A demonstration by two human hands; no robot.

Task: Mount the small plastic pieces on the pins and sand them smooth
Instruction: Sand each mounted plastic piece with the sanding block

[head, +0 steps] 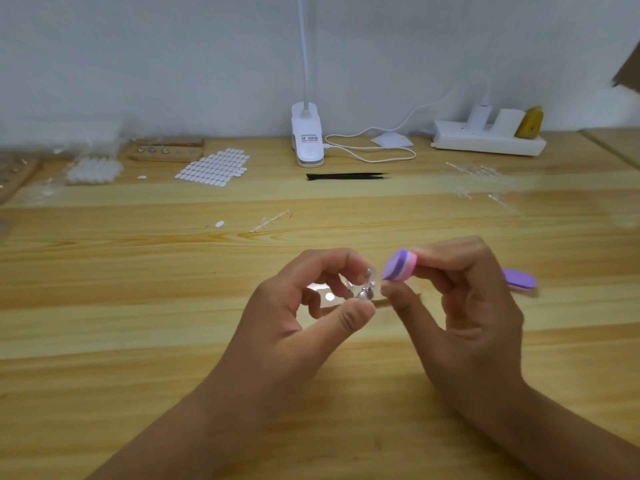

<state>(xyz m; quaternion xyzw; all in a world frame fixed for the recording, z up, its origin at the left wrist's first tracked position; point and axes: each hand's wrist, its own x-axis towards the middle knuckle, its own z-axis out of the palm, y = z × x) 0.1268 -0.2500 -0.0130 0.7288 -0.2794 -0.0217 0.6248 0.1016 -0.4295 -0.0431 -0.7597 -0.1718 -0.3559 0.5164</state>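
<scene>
Pinching the pin (pixel 365 294) and its clear piece (pixel 370 275) above the worktop (pixel 138 265), the left hand (pixel 294 323) has only a fingertip hold. The right hand (pixel 467 306) grips the sanding block (pixel 400 268). A hard stroke could pop the piece off.

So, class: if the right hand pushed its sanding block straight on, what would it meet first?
Likely the clear plastic piece pinched by the left hand; the sanding block is beside it, depth unclear.
</scene>
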